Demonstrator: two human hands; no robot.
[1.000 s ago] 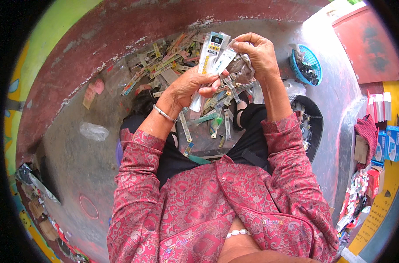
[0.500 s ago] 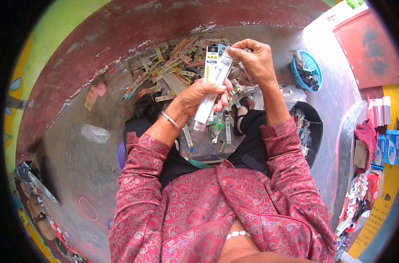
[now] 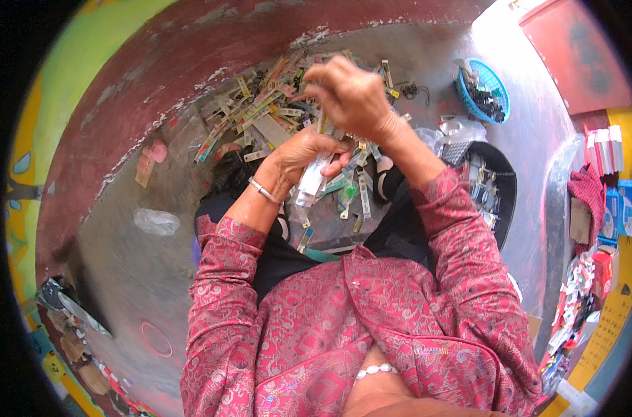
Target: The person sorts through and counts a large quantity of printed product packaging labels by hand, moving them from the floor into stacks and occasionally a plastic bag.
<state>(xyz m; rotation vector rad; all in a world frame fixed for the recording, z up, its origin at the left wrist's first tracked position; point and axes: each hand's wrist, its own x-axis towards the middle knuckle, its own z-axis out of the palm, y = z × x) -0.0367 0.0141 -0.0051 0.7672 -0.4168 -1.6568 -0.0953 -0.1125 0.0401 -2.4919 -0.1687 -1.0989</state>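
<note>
My left hand (image 3: 303, 154), with a bracelet on the wrist, is closed round a few slim refill packets (image 3: 311, 182), long, narrow and whitish. They slant down between my knees, and my right hand partly hides their upper ends. Over them is my right hand (image 3: 350, 97), raised, with its fingers curled but smeared by motion; whether it holds anything does not show. Beneath both hands, a loose pile of similar narrow packets (image 3: 268, 126) spreads over the floor. Several more lie between my feet, among them a pale one (image 3: 364, 194).
To the right stand a black tub (image 3: 507, 191) with packets in it and a blue basket (image 3: 495, 76) holding dark scraps. Crumpled clear plastic (image 3: 156, 222) lies on the floor at left. Blue boxes (image 3: 628, 207) stand along the right wall. A curved red-brown wall (image 3: 121, 90) borders the far side.
My right hand has moved left and nearer over the packets, away from their upper ends. The left hand still grips them; their fanned upper ends are now mostly covered.
</note>
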